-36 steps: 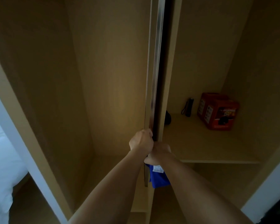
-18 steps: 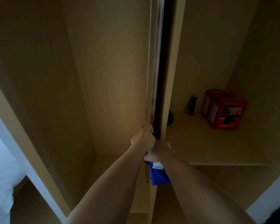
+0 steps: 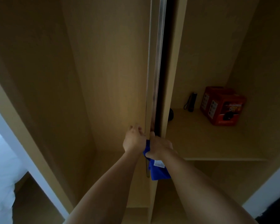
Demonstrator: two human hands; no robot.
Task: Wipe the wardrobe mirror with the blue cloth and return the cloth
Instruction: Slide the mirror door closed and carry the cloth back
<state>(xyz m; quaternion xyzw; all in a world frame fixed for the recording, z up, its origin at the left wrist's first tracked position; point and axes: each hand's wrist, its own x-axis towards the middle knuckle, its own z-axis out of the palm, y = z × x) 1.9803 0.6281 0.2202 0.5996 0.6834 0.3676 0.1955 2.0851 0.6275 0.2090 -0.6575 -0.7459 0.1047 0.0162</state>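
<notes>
Shelf space [image 3: 217, 143] in the right wardrobe compartment holds a red box [image 3: 223, 105], a small dark flashlight [image 3: 191, 102] standing beside it, and a dark round thing half hidden behind the upright panel [image 3: 170, 78]. Your right hand [image 3: 158, 147] grips the blue cloth [image 3: 158, 172], which hangs below your wrist with a white label showing. Your left hand [image 3: 134, 139] rests loosely against the metal-edged door [image 3: 157, 70], fingers relaxed. You see the door edge-on, so its mirror face is out of sight. White bedding [image 3: 2, 167] is cut off at left.
</notes>
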